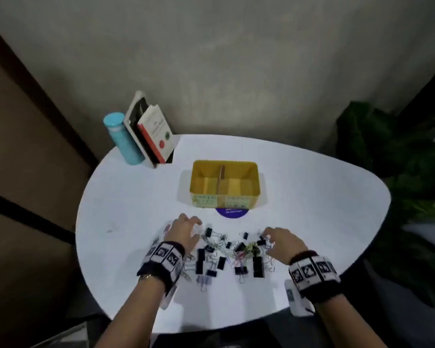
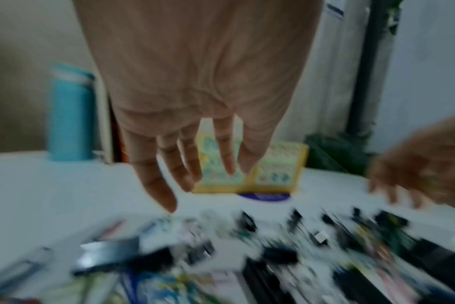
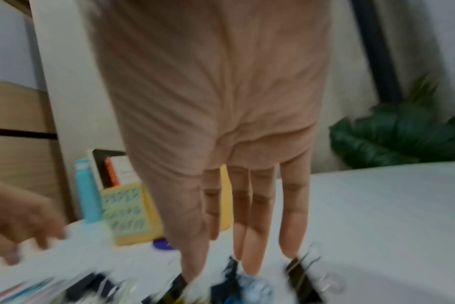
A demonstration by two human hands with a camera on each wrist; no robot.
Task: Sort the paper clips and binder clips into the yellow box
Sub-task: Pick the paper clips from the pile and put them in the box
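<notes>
A loose pile of black binder clips and coloured paper clips (image 1: 226, 252) lies on the white table (image 1: 312, 184), near its front edge. The yellow box (image 1: 224, 163), split by a divider, stands just behind the pile with nothing showing inside. My left hand (image 1: 196, 227) hovers over the pile's left end, fingers hanging loosely and holding nothing (image 2: 195, 164). My right hand (image 1: 266, 237) is over the right end. Its straight fingers (image 3: 257, 236) point down, with the tips at the blurred clips (image 3: 234, 283). The box also shows in both wrist views (image 2: 278, 168) (image 3: 127, 211).
A teal bottle (image 1: 123, 139) and a stand of books (image 1: 151, 131) sit at the table's back left. A purple round sticker (image 1: 231, 212) lies in front of the box. A dark green plant (image 1: 399, 172) stands beside the table's right edge.
</notes>
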